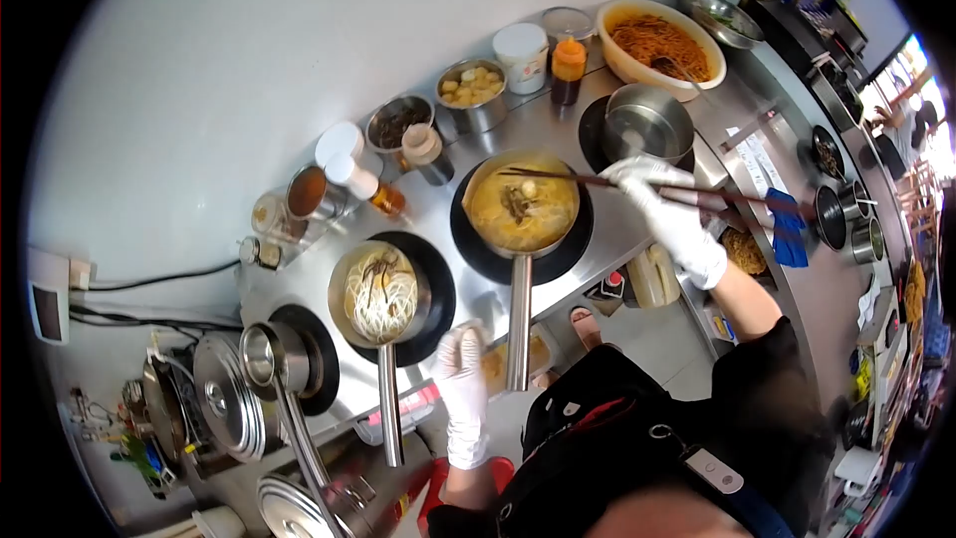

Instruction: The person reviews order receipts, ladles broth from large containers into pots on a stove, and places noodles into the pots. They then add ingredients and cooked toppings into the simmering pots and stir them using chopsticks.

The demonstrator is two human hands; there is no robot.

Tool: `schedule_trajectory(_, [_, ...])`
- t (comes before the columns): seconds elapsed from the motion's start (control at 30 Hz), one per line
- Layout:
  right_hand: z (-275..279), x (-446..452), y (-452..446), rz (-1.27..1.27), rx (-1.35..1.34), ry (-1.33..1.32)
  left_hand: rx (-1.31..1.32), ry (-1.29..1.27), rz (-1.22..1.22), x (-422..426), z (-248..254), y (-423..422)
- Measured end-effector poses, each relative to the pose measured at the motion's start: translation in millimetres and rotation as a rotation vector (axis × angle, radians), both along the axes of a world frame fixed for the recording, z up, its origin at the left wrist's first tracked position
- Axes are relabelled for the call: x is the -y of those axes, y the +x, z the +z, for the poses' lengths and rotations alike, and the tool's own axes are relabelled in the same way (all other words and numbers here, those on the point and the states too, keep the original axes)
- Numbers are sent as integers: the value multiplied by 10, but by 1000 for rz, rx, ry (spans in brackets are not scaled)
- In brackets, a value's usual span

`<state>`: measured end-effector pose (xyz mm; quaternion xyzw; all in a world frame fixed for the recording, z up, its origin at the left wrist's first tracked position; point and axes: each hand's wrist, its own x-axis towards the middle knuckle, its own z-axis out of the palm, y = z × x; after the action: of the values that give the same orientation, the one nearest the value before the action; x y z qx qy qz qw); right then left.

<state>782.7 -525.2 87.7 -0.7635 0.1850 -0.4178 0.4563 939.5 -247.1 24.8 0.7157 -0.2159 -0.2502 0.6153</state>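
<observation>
Our right hand (662, 214), in a white glove, holds the long dark chopsticks (573, 177), fingers bent and closed around the shafts; their tips are over the far part of the yellow broth (546, 219). The broth is in the middle saucepan (520, 314), its handle pointing near us, with a dark clump and a pale piece at its centre.

Our left hand (461, 364), also gloved, is just right of the handle of the noodle pan (389, 394), fingers curled and pressed together; we cannot tell whether they pinch anything. Pale noodles (373, 304) lie in that pan, to the left.

To work the chopsticks well, we should grip them far enough back to spare the glove the heat, align the tips, and make small, gentle strokes inside the rim. A light steadying hold on the saucepan's handle would help against tipping, and our sleeve should clear the metal pot (679, 110) at far right.
</observation>
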Motion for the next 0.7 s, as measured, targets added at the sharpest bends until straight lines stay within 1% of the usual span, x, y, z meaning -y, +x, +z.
schedule_trajectory(0.03, [198, -114, 11, 169, 60, 159, -109, 1, -94, 113, 117, -76])
schedule_trajectory(0.07, [222, -193, -44, 136, -51, -157, -290, -98, -224, 249, 213, -148])
schedule_trajectory(0.1, [31, -211, -55, 334, 19, -133, -472, -189, -360, 406, 293, -227])
schedule_trajectory(0.13, [35, -298, -34, 439, -20, -226, -736, -285, -446, 589, 350, -339])
schedule_trajectory(0.17, [32, -392, -7, 546, -64, -316, -1106, -483, -450, 760, 338, -410])
schedule_trajectory(0.2, [3, -476, -38, 619, -66, -335, -1176, -446, -344, 868, 388, -487])
schedule_trajectory(0.23, [-85, -505, -46, 677, 8, -463, -1243, -408, -230, 1026, 573, -582])
schedule_trajectory(0.27, [31, -482, -21, 597, -84, -650, -1193, -411, -276, 1127, 453, -557])
schedule_trajectory(0.3, [37, -339, -84, 641, -202, -711, -1348, -562, -270, 1225, 390, -555])
schedule_trajectory(0.37, [305, 261, -378, 513, -206, -637, -1356, -615, 12, 1431, 353, -517])
schedule_trajectory(0.4, [352, 713, -610, 263, -332, -906, -1352, -610, 152, 1547, 360, -484])
schedule_trajectory(0.43, [285, 1260, -862, 25, -480, -942, -1344, -603, 295, 1630, 362, -431])
schedule_trajectory(0.47, [316, 1737, -1101, -109, -727, -583, -1532, -777, 219, 1612, 152, -293])
schedule_trajectory(0.5, [-10, 2309, -1367, -349, -711, -779, -1540, -724, 451, 1739, 283, -286])
schedule_trajectory(0.53, [-431, 2820, -1595, -355, -698, -777, -1557, -772, 368, 1779, 212, -244])
schedule_trajectory(0.57, [-701, 3172, -1731, -359, -688, -776, -1575, -818, 286, 1761, 116, -243])
schedule_trajectory(0.63, [-744, 3457, -1728, -192, -839, -259, -1468, -788, 241, 1856, 144, -358])
schedule_trajectory(0.67, [-956, 3676, -1739, -86, -862, -824, -1447, -752, 317, 1928, 171, -429])
schedule_trajectory(0.7, [-1229, 3890, -1623, -57, -947, -391, -1407, -707, 366, 1992, 177, -484])
